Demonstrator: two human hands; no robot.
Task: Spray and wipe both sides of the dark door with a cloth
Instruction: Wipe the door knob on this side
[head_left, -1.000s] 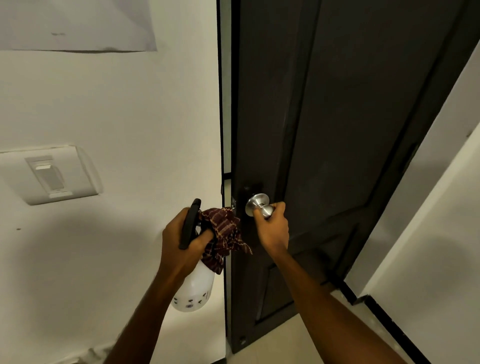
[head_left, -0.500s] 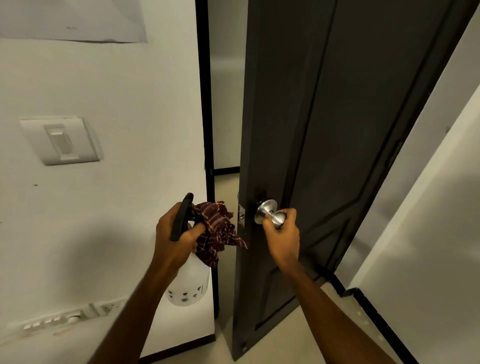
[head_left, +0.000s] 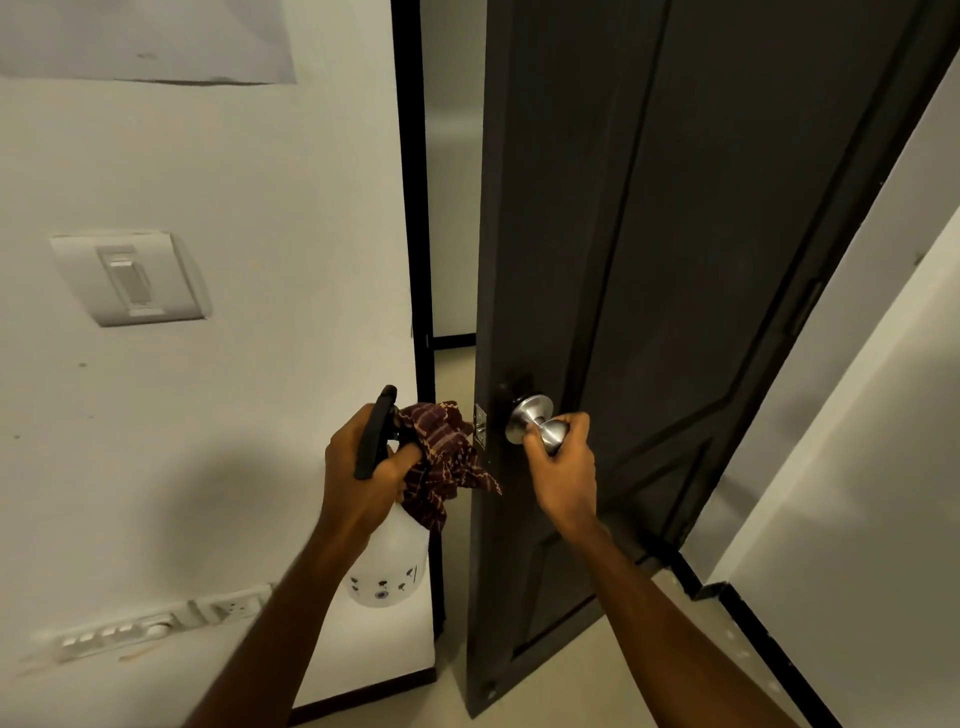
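While the dark door (head_left: 727, 260) stood ajar, edge toward us, a gap showed between it and the black frame (head_left: 413, 208) on the left. Our right hand (head_left: 563, 467) gripped the steel knob (head_left: 540, 428), fingers curled round its ball.

Our left hand (head_left: 363, 478), just left of the door's edge, was wrapped round the black handle of a white spray bottle (head_left: 389, 566), whose body hung below the fist. The same hand pinned a dark red checked cloth (head_left: 441, 457) against the handle. The cloth was bunched and drooped to the right, near the metal latch plate (head_left: 480, 426); we could not tell whether it touched.

White wall (head_left: 260, 182) at left: a light switch (head_left: 130, 278) at mid height, a socket strip (head_left: 156, 621) low down, a sheet of paper (head_left: 145, 41) at the top. Pale floor (head_left: 571, 691) lay at the door's foot.
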